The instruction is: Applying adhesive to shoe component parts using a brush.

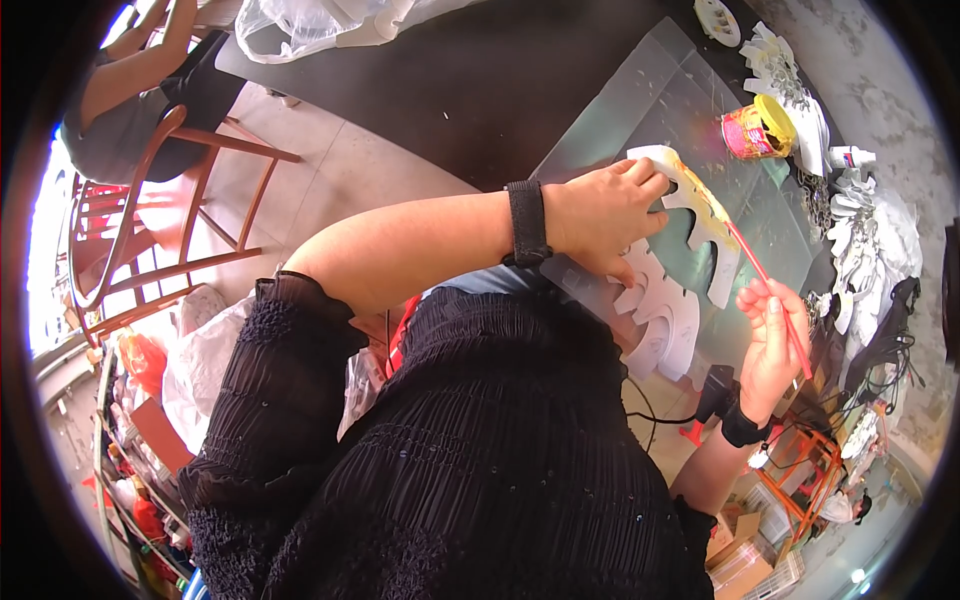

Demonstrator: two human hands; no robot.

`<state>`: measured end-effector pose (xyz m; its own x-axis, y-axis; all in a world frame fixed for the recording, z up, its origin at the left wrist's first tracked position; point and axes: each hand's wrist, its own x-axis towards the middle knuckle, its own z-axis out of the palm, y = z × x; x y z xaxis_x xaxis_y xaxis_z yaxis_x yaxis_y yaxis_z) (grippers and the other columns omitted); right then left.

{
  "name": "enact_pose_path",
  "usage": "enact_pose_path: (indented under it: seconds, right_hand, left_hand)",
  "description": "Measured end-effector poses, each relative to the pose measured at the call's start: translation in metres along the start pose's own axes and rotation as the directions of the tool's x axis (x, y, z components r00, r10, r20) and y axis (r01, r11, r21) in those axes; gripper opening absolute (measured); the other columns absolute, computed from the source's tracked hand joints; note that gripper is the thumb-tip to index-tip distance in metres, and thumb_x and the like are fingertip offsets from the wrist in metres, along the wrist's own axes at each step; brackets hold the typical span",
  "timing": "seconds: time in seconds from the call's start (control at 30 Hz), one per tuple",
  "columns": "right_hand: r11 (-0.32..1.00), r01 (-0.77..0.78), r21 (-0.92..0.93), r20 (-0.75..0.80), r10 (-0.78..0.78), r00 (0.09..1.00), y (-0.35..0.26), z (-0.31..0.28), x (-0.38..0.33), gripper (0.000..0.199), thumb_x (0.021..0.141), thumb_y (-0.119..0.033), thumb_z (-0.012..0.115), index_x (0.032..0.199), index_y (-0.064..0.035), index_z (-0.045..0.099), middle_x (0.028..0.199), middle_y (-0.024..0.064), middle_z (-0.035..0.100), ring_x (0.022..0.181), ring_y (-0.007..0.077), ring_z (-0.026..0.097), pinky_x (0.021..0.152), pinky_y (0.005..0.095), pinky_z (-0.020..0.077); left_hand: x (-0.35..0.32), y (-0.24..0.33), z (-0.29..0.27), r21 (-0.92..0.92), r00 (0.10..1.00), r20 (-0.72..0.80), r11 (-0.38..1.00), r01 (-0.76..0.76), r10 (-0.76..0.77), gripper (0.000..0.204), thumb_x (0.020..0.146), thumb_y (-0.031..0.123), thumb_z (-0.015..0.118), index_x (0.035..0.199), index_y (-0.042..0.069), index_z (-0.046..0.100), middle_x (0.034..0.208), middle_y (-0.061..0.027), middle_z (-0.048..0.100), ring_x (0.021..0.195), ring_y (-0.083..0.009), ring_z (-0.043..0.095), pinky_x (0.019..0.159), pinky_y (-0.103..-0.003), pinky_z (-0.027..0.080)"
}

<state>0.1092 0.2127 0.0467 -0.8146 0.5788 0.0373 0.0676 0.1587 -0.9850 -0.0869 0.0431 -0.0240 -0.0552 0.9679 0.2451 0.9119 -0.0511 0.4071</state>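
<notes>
My right hand (765,345) is closed round a thin red brush (752,257), whose tip meets the outer edge of a white curved cutout (716,240) with scalloped notches. Wet-looking yellowish glue streaks run along that edge. My left hand (608,215) has its bent fingers on the upper left end of the cutout, holding it; the fingertips partly cover it. Beneath my left thumb, several similar white curved cutouts (672,315) lie overlapped near the table's front edge. A yellow and red tub (757,132) of glue stands beyond the cutout, to the right.
A clear sheet (625,110) covers part of the dark table (470,110). White cutouts (870,235) and cables (885,350) crowd the right edge. A plastic bag (310,30) lies at the back. At left, a person (130,110) sits by a wooden chair (190,215).
</notes>
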Motion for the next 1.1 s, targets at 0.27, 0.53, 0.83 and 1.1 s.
enact_pose_path:
  seconds: [0.27,0.53,0.83,1.1]
  right_hand:
    - [1.000,0.004,-0.025,0.006,-0.004,1.000,-0.005,0.005,0.000,0.019,0.090,-0.006,0.045,0.103,0.0054,0.053,0.093,0.0155,0.060,0.080,0.0198,0.060,0.075,0.0331,0.0507]
    - [0.998,0.023,-0.064,0.053,-0.019,0.998,-0.010,0.003,0.000,0.018,0.090,-0.005,0.044,0.102,0.0055,0.053,0.093,0.0151,0.060,0.079,0.0193,0.060,0.074,0.0327,0.0504]
    - [0.997,0.047,-0.065,-0.009,-0.048,0.999,-0.010,0.009,0.006,0.019,0.090,-0.006,0.045,0.103,0.0058,0.053,0.093,0.0148,0.060,0.080,0.0196,0.060,0.076,0.0329,0.0500]
    - [0.997,0.050,-0.059,0.033,-0.048,0.998,-0.004,0.009,0.004,0.019,0.090,-0.006,0.045,0.103,0.0059,0.052,0.094,0.0148,0.060,0.081,0.0193,0.060,0.075,0.0329,0.0505]
  left_hand:
    - [0.000,0.000,0.001,-0.014,1.000,0.016,1.000,0.001,-0.001,0.067,0.060,0.044,0.073,0.110,0.002,0.056,0.109,-0.0175,0.043,0.111,-0.0303,0.039,0.093,-0.037,0.038]
    - [0.000,-0.001,0.002,-0.008,1.000,0.000,1.000,-0.007,0.007,0.067,0.060,0.044,0.073,0.109,0.002,0.056,0.110,-0.0176,0.042,0.111,-0.0304,0.039,0.094,-0.037,0.037]
    - [0.000,0.000,0.002,-0.009,1.000,-0.013,1.000,-0.007,0.007,0.067,0.060,0.044,0.073,0.109,0.002,0.056,0.109,-0.0169,0.043,0.110,-0.0302,0.039,0.094,-0.038,0.037]
    - [0.000,0.000,0.002,0.001,1.000,-0.001,1.000,0.002,-0.002,0.067,0.060,0.045,0.072,0.109,0.002,0.056,0.110,-0.0174,0.043,0.111,-0.0305,0.039,0.095,-0.038,0.037]
